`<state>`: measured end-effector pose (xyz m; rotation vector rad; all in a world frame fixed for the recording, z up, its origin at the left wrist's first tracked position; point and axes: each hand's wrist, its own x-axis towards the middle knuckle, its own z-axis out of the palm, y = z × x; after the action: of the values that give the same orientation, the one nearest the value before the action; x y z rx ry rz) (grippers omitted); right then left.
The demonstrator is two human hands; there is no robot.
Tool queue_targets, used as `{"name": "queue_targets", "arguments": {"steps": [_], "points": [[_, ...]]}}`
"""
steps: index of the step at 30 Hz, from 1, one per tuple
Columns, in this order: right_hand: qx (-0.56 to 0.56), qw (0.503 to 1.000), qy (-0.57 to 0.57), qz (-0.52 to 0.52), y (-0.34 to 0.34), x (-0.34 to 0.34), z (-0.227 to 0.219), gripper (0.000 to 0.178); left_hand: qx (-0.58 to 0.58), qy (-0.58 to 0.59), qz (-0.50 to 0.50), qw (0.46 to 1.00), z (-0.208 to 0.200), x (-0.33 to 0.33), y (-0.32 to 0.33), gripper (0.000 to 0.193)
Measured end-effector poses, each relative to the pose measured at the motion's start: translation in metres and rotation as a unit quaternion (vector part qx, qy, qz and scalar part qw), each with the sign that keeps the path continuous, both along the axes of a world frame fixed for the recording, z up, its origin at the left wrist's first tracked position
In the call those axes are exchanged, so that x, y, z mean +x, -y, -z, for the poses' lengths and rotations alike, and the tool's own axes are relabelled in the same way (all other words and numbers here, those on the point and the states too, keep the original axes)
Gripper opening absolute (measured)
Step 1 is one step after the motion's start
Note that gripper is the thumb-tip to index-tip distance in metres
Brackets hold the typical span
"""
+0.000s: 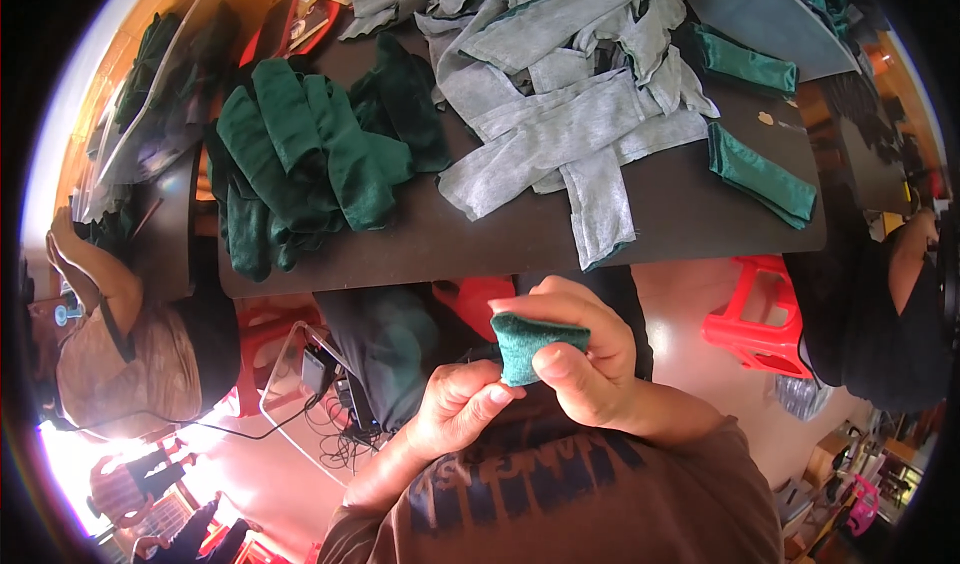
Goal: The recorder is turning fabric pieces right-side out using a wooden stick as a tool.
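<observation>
Close to my chest, just off the table's near edge, both hands hold a small piece of dark green velvety fabric [535,347]. My right hand [598,354] grips it from the right, thumb in front and fingers behind. My left hand [465,400] is closed at its lower left corner, thumb against the forefinger. On the table, a heap of grey fabric pieces [570,114] lies in front of me, several showing green along their edges. A pile of green velvet pieces [320,154] sits to its left.
Folded green strips [762,179] lie on the dark table [400,254] at the right. A red tray [322,24] stands at the back left. Other people sit at both sides. A red stool [750,324] is at the right, and cables [345,434] hang low on the left.
</observation>
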<state>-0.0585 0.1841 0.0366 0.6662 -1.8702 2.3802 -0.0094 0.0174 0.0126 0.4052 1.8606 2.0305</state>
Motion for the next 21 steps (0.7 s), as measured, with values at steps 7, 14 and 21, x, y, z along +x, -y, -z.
{"name": "queue_targets", "arguments": {"steps": [7, 14, 21], "points": [[0.03, 0.999, -0.015, -0.027, -0.0031, -0.0007, -0.0051, 0.025, 0.012, -0.019, 0.017, 1.0, -0.0025, -0.0041, -0.0009, 0.019], [-0.01, 0.999, -0.027, -0.013, -0.0003, 0.0005, -0.0004, 0.021, 0.009, -0.046, 0.014, 0.999, 0.0031, -0.0062, -0.0034, 0.017], [0.022, 1.0, 0.011, -0.017, -0.0043, 0.0015, -0.0028, 0.026, -0.004, -0.046, 0.022, 0.999, 0.0013, -0.0095, -0.0044, 0.017]]}}
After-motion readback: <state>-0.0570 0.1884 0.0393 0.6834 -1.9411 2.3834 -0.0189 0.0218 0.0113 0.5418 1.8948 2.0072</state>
